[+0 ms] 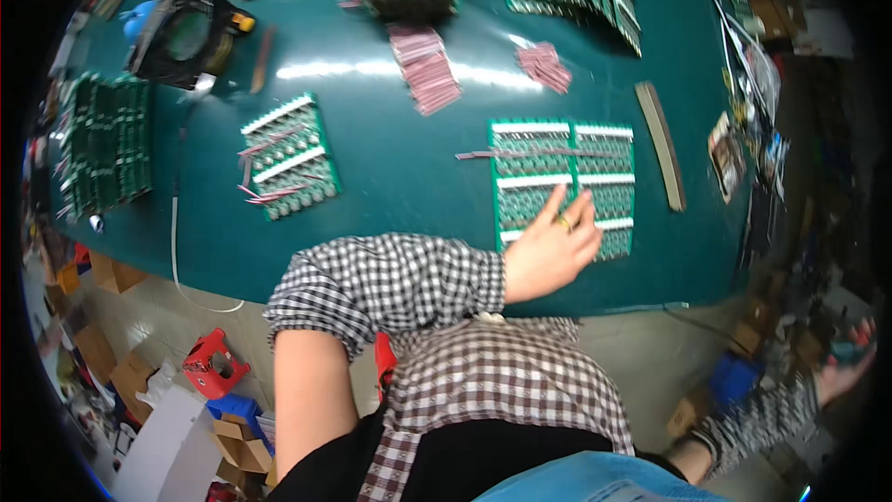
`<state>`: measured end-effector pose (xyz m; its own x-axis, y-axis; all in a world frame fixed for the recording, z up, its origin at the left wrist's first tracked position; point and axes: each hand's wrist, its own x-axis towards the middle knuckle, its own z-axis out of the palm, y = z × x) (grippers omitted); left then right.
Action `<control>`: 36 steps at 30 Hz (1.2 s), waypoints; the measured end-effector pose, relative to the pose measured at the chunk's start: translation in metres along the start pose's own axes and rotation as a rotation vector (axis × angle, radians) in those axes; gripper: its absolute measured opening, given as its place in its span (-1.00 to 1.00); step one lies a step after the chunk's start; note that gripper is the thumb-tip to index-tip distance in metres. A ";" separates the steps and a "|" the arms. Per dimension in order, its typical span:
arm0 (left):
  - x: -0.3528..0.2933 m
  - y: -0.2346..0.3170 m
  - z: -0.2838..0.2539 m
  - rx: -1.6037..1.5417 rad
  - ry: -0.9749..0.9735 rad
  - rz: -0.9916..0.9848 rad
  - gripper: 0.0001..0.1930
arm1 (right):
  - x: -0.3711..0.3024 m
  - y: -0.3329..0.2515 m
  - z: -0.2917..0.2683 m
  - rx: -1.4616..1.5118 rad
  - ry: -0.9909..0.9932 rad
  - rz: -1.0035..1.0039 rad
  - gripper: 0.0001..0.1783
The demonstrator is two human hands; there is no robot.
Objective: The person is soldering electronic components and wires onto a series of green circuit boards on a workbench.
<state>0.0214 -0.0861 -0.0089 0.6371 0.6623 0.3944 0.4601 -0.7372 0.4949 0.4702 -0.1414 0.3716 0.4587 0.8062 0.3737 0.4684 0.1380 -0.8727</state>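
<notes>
My left hand (553,251) rests with its fingers stretched out on the lower part of two green circuit board panels (531,197), which lie side by side near the table's front edge. White connector strips run across the panels. A thin pinkish wire strip (474,155) lies across their upper rows and sticks out to the left. My right hand (844,367) is far out at the right, beyond the table, dim and blurred. Its fingers seem curled around a dark teal thing (847,351) whose kind I cannot make out.
Another board panel (293,158) with pinkish strips lies to the left. Board stacks (107,144) stand at the left and far side. Bundles of pink strips (426,70) lie mid-table. A flat bar (661,147) is right of the panels. A red stool (216,363) stands on the floor.
</notes>
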 end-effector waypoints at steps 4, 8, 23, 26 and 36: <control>0.005 -0.005 -0.010 -0.059 -0.076 -0.031 -0.48 | -0.105 0.099 0.201 0.356 -0.063 0.371 -0.52; 0.002 -0.005 -0.030 -0.218 0.011 -0.105 -0.53 | -0.162 0.156 0.276 0.920 -0.277 0.678 -0.54; 0.005 -0.037 -0.027 -0.271 0.152 -0.318 -0.68 | -0.143 0.228 0.310 1.245 -0.296 0.728 -0.57; 0.003 -0.031 -0.029 -0.291 0.151 -0.354 -0.67 | -0.147 0.215 0.309 1.287 -0.281 0.713 -0.56; 0.014 -0.027 -0.034 -0.378 0.107 -0.413 -0.64 | -0.154 0.212 0.314 0.801 -0.090 0.669 -0.50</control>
<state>-0.0032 -0.0518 0.0096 0.3758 0.9099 0.1754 0.3922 -0.3277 0.8596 0.2616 -0.0555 0.0301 0.3666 0.8940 -0.2578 -0.5125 -0.0372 -0.8579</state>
